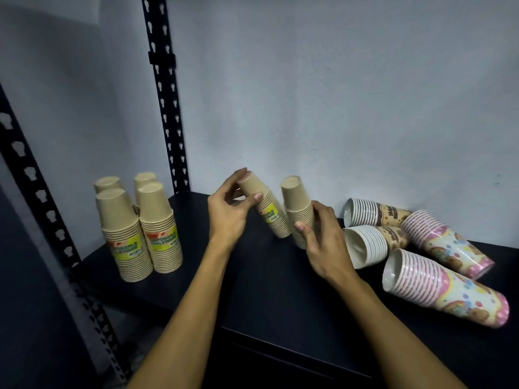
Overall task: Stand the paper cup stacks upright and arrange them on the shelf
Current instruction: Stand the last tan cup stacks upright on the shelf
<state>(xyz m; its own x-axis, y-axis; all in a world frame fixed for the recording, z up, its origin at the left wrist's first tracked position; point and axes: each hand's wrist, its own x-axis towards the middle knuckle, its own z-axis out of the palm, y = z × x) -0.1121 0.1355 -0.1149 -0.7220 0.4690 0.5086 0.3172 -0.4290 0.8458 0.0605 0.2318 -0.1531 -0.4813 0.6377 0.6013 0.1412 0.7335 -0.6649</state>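
Pale grey wall [337, 94] backs a black shelf board [266, 290] framed by black perforated metal uprights [165, 102]. Four brown kraft paper cup stacks with yellow labels [140, 228] stand upside down at the board's rear left corner. Four wrapped stacks, two pink cartoon-printed [449, 290] and two brown-printed [373, 245], lie on their sides toward the right edge. Mid-board, the left hand [230, 217] pinches a tilted kraft stack [266, 206] near its top, while the right hand [323, 245] curls round another kraft stack [300, 209] beside it
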